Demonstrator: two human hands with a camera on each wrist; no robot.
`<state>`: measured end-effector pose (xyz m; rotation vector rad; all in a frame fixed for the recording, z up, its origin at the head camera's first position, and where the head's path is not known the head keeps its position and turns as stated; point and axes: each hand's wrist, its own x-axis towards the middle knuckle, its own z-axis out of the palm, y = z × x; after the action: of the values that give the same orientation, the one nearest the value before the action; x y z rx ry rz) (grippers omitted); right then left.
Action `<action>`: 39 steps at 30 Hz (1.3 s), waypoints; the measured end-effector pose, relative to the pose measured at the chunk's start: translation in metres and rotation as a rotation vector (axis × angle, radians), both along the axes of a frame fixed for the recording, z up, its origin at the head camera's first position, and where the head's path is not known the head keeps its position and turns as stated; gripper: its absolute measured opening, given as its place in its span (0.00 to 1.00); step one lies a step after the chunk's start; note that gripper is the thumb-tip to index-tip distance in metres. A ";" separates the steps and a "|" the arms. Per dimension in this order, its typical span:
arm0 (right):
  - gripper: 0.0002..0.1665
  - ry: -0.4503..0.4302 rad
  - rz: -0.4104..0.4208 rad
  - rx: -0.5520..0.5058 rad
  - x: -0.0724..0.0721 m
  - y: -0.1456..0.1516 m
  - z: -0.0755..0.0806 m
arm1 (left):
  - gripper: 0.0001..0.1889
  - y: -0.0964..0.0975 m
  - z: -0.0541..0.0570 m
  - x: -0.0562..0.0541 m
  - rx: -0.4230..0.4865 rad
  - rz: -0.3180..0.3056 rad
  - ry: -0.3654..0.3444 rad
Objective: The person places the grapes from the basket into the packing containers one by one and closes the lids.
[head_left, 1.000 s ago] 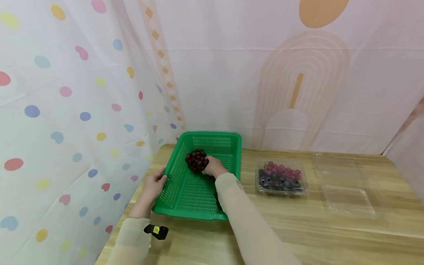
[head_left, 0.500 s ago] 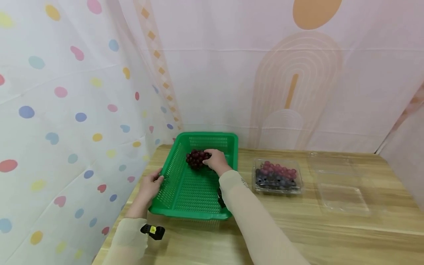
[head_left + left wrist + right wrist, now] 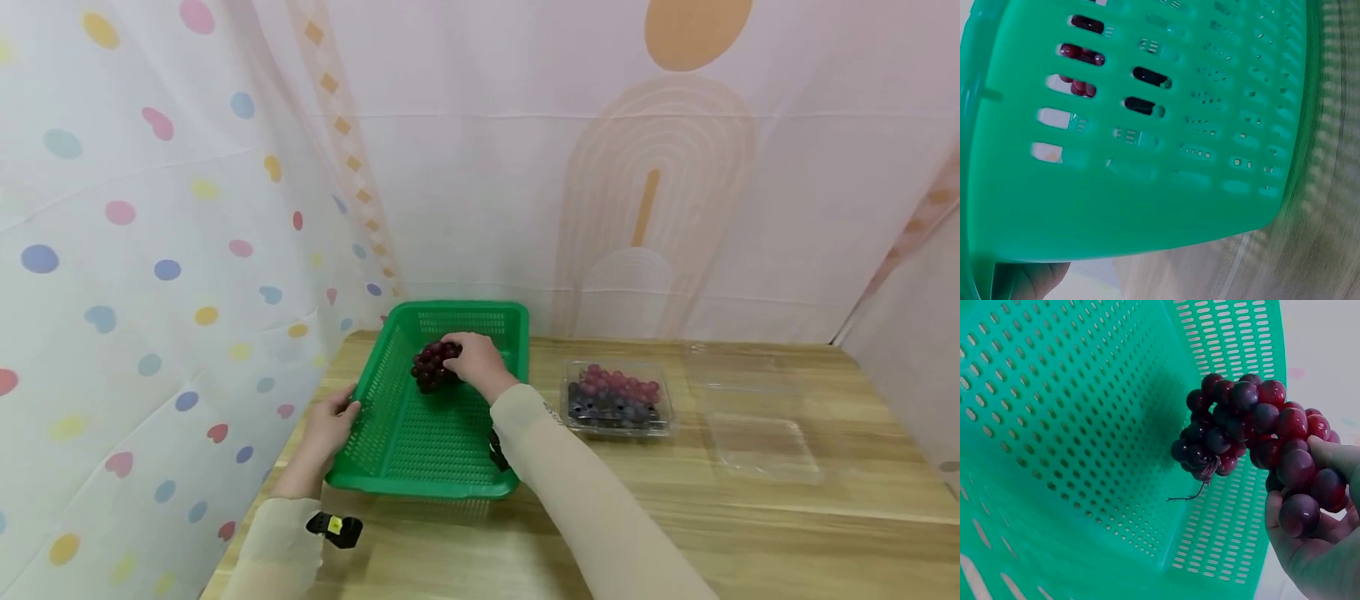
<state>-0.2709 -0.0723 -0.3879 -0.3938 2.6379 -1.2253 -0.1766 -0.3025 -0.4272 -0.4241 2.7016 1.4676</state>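
Observation:
A bunch of dark red grapes (image 3: 431, 369) is inside the green plastic basket (image 3: 420, 487). My right hand (image 3: 480, 364) grips one end of the bunch from the right, thumb and fingers around several grapes. In the right wrist view the grapes (image 3: 1241, 425) extend from the hand (image 3: 1316, 544) toward the basket floor, with a thin stem at their lower end. My left hand (image 3: 327, 429) holds the basket's left rim. From the left wrist, the basket's slotted wall (image 3: 1116, 212) hides most of that hand; only some of it (image 3: 1040, 280) shows under the rim.
To the basket's right stands a clear plastic box (image 3: 617, 427) with pink and dark grapes. Further right lies another clear container (image 3: 765, 442), lid up. All rest on a wooden table (image 3: 675, 533) with a curtain (image 3: 480, 183) behind.
My right hand has shifted slightly with the grapes, and the bunch has tilted and turned in the basket. The left hand keeps its hold. The head view has swung a little right.

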 end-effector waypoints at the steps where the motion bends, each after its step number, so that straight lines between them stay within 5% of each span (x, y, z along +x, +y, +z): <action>1: 0.23 0.006 0.003 0.005 0.000 0.000 0.001 | 0.26 0.000 0.000 0.000 -0.002 -0.003 -0.001; 21: 0.21 0.133 0.124 -0.096 0.011 0.023 0.021 | 0.26 -0.011 0.003 -0.001 -0.028 -0.041 -0.019; 39: 0.21 0.178 0.097 -0.228 0.023 0.071 0.040 | 0.26 -0.017 0.003 -0.003 -0.068 -0.047 -0.009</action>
<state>-0.2477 -0.0014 -0.3474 -0.6904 2.5912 -1.5294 -0.1800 -0.3197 -0.4244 -0.3672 2.7408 1.3630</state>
